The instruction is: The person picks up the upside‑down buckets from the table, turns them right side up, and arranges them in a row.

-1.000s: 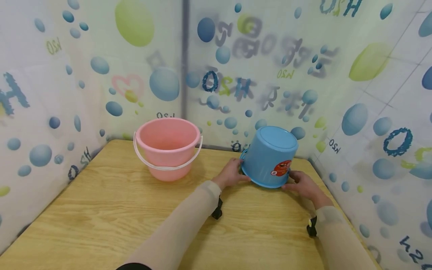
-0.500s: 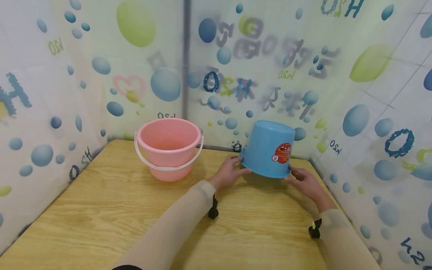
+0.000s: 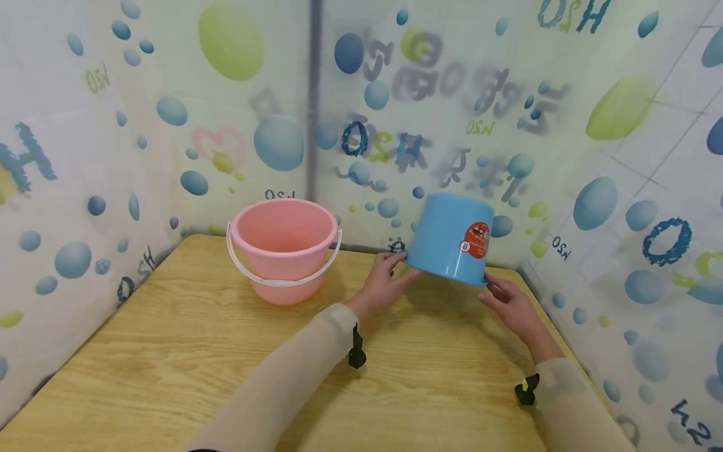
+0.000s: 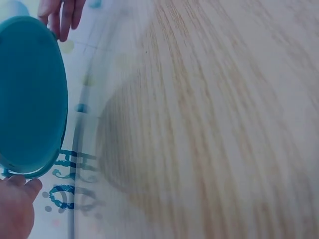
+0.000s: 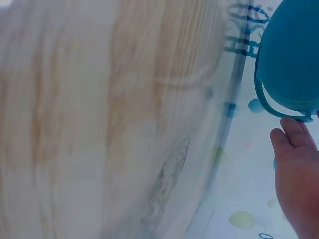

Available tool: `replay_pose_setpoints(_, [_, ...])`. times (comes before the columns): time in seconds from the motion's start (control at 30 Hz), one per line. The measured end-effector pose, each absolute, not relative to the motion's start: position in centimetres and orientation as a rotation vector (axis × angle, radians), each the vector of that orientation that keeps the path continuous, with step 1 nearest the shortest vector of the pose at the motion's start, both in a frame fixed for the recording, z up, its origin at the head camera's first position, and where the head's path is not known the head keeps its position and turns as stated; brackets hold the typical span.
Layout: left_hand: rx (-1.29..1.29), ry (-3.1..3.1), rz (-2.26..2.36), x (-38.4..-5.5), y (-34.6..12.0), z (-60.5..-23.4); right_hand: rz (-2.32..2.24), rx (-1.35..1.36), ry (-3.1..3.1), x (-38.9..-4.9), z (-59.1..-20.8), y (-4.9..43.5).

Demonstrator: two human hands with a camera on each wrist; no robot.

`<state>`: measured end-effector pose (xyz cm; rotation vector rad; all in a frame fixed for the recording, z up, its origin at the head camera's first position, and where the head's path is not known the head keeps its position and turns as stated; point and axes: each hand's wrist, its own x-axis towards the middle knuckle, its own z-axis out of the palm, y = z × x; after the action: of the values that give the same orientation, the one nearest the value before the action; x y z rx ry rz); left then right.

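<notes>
A blue plastic bucket (image 3: 449,235) with a red label hangs upside down above the table, tilted so its mouth faces down and toward me. My left hand (image 3: 381,285) grips its rim at the left, thumb spread apart from the fingers. At the right side of the rim, my right hand (image 3: 511,307) holds on with its fingers. The bucket's hollow inside (image 4: 30,94) shows in the left wrist view. In the right wrist view a thin blue handle (image 5: 264,102) hangs along the rim, near the right hand's fingertips.
A pink bucket (image 3: 282,267) with a white handle (image 3: 282,282) stands upright on the wooden table (image 3: 169,351), left of the blue one. Walls printed with bubbles (image 3: 278,143) close off the back and both sides.
Both hands have raised the blue bucket off the table and tipped it, so its base leans back and its mouth opens toward me. The pink bucket has stayed in place.
</notes>
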<state>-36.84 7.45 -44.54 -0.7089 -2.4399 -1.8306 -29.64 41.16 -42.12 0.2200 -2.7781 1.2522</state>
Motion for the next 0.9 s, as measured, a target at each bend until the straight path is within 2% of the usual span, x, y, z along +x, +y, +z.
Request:
replay_pose_setpoints(0.37, [-0.721,-2.324,-1.889,-36.4,7.1,-43.1,1.368,0.250,-2.632,-29.1,-41.4,39.8])
replay_pose_setpoints(0.9, [-0.788,-2.215,-1.910,-36.4,6.5,-41.4,1.434,0.554,-2.385,-29.2,-39.9,38.6])
